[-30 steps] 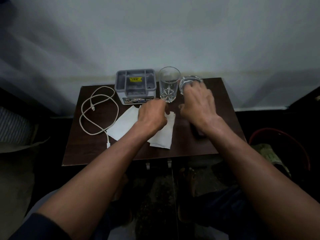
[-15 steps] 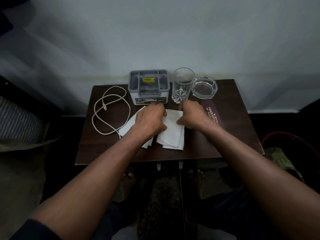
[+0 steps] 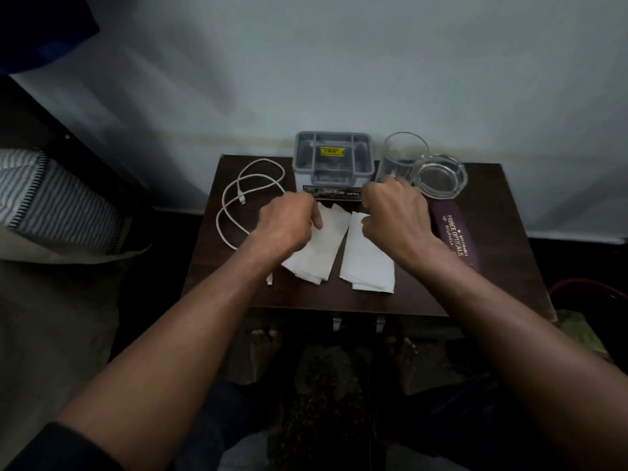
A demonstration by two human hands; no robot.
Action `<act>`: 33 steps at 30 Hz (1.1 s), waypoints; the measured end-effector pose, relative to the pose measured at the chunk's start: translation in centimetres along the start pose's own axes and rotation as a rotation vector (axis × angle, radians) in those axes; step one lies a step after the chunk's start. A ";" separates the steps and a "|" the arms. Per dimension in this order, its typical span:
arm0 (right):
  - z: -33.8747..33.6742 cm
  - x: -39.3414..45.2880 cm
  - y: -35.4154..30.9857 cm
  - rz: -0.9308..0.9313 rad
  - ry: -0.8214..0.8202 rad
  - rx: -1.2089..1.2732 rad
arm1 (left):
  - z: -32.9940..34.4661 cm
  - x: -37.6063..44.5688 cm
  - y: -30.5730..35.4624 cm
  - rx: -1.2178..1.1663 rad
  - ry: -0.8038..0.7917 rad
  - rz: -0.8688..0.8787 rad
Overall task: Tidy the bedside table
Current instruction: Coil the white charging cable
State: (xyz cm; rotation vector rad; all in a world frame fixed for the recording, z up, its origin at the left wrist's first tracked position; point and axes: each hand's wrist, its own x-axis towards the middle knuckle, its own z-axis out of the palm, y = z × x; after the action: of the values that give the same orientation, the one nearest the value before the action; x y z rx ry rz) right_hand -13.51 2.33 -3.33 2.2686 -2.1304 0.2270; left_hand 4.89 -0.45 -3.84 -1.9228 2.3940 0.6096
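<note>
Two folded white tissues lie side by side on the dark wooden bedside table (image 3: pixel 482 294). My left hand (image 3: pixel 289 222) pinches the top edge of the left tissue (image 3: pixel 316 256). My right hand (image 3: pixel 396 215) pinches the top edge of the right tissue (image 3: pixel 367 266). A small gap separates the two tissues. Behind my hands stand a grey compartment organiser (image 3: pixel 333 158), a tall clear glass (image 3: pixel 402 154) and a glass ashtray (image 3: pixel 440 176). A purple spectacle case (image 3: pixel 455 236) lies to the right of my right wrist.
A coiled white charging cable (image 3: pixel 238 198) lies on the table's left part. A striped pillow (image 3: pixel 51 198) sits on the bed at the left. A white wall rises just behind the table. A red-rimmed bin (image 3: pixel 591 294) stands low at the right.
My right hand left the ashtray and came down to the tissues. Both hands took hold of the tissues and drew them apart, so that they now lie separated.
</note>
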 end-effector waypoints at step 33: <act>3.0 5.3 -12.0 -0.182 -0.467 0.059 | -2.0 -3.4 -11.7 0.236 0.044 0.181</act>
State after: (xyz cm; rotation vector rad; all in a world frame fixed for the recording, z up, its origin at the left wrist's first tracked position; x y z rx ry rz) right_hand -1.01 -2.44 -4.69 2.7487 -2.0944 -0.2758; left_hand 17.19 0.12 -4.59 -1.6567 2.5516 0.2748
